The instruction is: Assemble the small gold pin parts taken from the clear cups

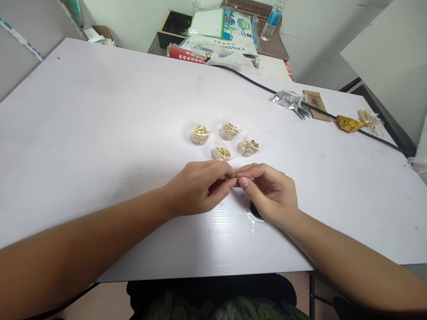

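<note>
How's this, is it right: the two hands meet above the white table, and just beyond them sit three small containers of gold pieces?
Not quite, the count is off: the head view shows four small containers of gold pieces, not three. They do sit just beyond the left hand and right hand, which meet above the white table.

We list one bare left hand (203, 187), one bare right hand (274, 189), two bare, tapering forearms (90, 249), and one lap-covering black garment (243, 307) mottled in dark green, its fabric indistinct.
</note>
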Demonstrator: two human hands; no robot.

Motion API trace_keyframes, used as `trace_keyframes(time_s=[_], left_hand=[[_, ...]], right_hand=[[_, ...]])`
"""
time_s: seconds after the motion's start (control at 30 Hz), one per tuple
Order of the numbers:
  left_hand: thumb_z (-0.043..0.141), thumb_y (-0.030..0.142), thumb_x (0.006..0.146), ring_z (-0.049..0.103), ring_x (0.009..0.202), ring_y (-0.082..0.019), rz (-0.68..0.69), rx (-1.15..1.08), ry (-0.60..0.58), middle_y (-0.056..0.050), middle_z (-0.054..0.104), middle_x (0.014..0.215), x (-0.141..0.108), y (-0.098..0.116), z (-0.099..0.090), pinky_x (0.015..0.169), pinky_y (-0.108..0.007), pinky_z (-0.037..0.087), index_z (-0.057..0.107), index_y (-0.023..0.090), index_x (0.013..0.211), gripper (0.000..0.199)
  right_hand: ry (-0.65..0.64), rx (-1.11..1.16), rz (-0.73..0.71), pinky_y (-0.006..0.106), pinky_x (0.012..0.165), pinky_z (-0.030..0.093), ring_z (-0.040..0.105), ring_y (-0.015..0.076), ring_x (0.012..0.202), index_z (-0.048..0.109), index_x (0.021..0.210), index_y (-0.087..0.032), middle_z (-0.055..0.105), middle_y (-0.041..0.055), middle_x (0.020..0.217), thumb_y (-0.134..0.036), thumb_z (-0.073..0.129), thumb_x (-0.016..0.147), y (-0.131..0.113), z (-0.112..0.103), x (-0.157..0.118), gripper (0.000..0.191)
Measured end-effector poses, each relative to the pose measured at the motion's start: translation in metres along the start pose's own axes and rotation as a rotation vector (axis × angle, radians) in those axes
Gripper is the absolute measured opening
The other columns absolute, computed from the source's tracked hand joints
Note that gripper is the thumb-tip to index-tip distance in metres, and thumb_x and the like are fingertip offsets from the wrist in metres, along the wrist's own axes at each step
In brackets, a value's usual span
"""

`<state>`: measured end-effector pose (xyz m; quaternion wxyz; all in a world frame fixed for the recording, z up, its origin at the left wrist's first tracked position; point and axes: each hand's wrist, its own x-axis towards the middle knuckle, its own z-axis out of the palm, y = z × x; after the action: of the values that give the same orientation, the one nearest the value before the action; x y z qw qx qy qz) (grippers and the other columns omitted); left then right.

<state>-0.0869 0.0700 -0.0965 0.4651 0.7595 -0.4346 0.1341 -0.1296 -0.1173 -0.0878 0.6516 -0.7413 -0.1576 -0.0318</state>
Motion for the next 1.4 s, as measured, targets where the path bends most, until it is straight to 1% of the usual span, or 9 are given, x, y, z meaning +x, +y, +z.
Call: trace_keyframes(time_s=[0.1, 0.3, 0.47, 0.53, 0.67, 0.87, 0.97, 1.2, 1.4], left_hand=[[0.054, 0.008, 0.084, 0.045, 0.051, -0.004, -0.027, -0.017, -0.026, 0.006, 0.056, 0.065, 0.001, 0.000, -0.001, 0.050, -0.015, 0.039, 0.055, 0.016, 0.085, 0.008], [0.050, 0.011, 0.088, 0.044, 0.051, -0.006, -0.042, -0.057, -0.062, 0.006, 0.051, 0.060, 0.003, -0.001, -0.004, 0.050, -0.016, 0.038, 0.057, 0.017, 0.080, 0.012], [0.052, 0.008, 0.086, 0.043, 0.050, -0.004, -0.043, -0.105, -0.056, 0.006, 0.054, 0.060, 0.003, 0.000, -0.004, 0.049, -0.015, 0.038, 0.058, 0.015, 0.079, 0.012], [0.053, 0.007, 0.085, 0.044, 0.050, -0.004, -0.042, -0.132, -0.064, 0.005, 0.056, 0.060, 0.003, 0.000, -0.004, 0.050, -0.014, 0.038, 0.059, 0.015, 0.078, 0.013], [0.053, 0.007, 0.085, 0.044, 0.049, -0.004, -0.058, -0.169, -0.093, 0.006, 0.057, 0.059, 0.004, 0.000, -0.005, 0.050, -0.014, 0.040, 0.059, 0.016, 0.076, 0.014], [0.053, 0.010, 0.085, 0.045, 0.048, -0.004, -0.075, -0.194, -0.145, 0.004, 0.060, 0.060, 0.005, -0.001, -0.006, 0.047, -0.015, 0.039, 0.060, 0.015, 0.077, 0.012], [0.053, 0.008, 0.084, 0.044, 0.047, -0.004, -0.055, -0.231, -0.152, 0.005, 0.059, 0.058, 0.005, -0.002, -0.006, 0.047, -0.014, 0.038, 0.060, 0.015, 0.077, 0.012], [0.051, 0.006, 0.086, 0.046, 0.051, -0.004, -0.079, -0.294, -0.214, 0.003, 0.063, 0.061, 0.007, -0.002, -0.008, 0.050, -0.014, 0.041, 0.060, 0.015, 0.076, 0.016], [0.054, 0.010, 0.089, 0.051, 0.059, -0.006, -0.081, -0.415, -0.260, 0.000, 0.064, 0.067, 0.010, -0.005, -0.010, 0.055, -0.016, 0.044, 0.065, 0.015, 0.082, 0.013]], right_hand=[[0.006, 0.041, 0.065, 0.034, 0.080, 0.064, 0.073, 0.0192, 0.091, 0.068, 0.090, -0.022, 0.075, 0.0055, 0.091, -0.024, 0.066, 0.092, -0.001, 0.000, 0.000, 0.004], [-0.025, 0.062, 0.124, 0.034, 0.081, 0.064, 0.073, 0.0188, 0.086, 0.068, 0.090, -0.020, 0.076, 0.0062, 0.088, -0.032, 0.065, 0.093, -0.003, -0.004, 0.002, 0.013], [-0.143, 0.104, 0.201, 0.033, 0.073, 0.064, 0.073, 0.0186, 0.077, 0.065, 0.084, -0.019, 0.073, 0.0060, 0.083, -0.039, 0.060, 0.095, -0.001, -0.008, 0.004, 0.023], [-0.196, 0.128, 0.185, 0.033, 0.071, 0.063, 0.072, 0.0181, 0.075, 0.064, 0.085, -0.019, 0.072, 0.0059, 0.083, -0.037, 0.057, 0.097, 0.000, -0.010, 0.005, 0.023], [-0.258, 0.089, 0.090, 0.033, 0.077, 0.059, 0.070, 0.0177, 0.081, 0.064, 0.085, -0.019, 0.071, 0.0051, 0.077, -0.029, 0.052, 0.099, 0.001, -0.011, 0.007, 0.021], [-0.324, 0.204, 0.179, 0.030, 0.065, 0.056, 0.065, 0.0139, 0.067, 0.065, 0.085, -0.017, 0.067, 0.0039, 0.080, -0.027, 0.053, 0.099, 0.002, -0.013, 0.007, 0.020], [-0.358, 0.209, 0.166, 0.032, 0.069, 0.056, 0.066, 0.0157, 0.070, 0.065, 0.085, -0.017, 0.067, 0.0043, 0.078, -0.028, 0.051, 0.099, 0.003, -0.015, 0.007, 0.023], [-0.400, 0.177, 0.112, 0.034, 0.073, 0.055, 0.066, 0.0174, 0.076, 0.065, 0.080, -0.014, 0.066, 0.0064, 0.075, -0.024, 0.048, 0.100, 0.004, -0.015, 0.009, 0.028], [-0.372, 0.141, 0.049, 0.028, 0.060, 0.046, 0.057, 0.0142, 0.066, 0.060, 0.072, -0.015, 0.059, 0.0029, 0.068, -0.025, 0.051, 0.098, 0.006, -0.015, 0.008, 0.029]])
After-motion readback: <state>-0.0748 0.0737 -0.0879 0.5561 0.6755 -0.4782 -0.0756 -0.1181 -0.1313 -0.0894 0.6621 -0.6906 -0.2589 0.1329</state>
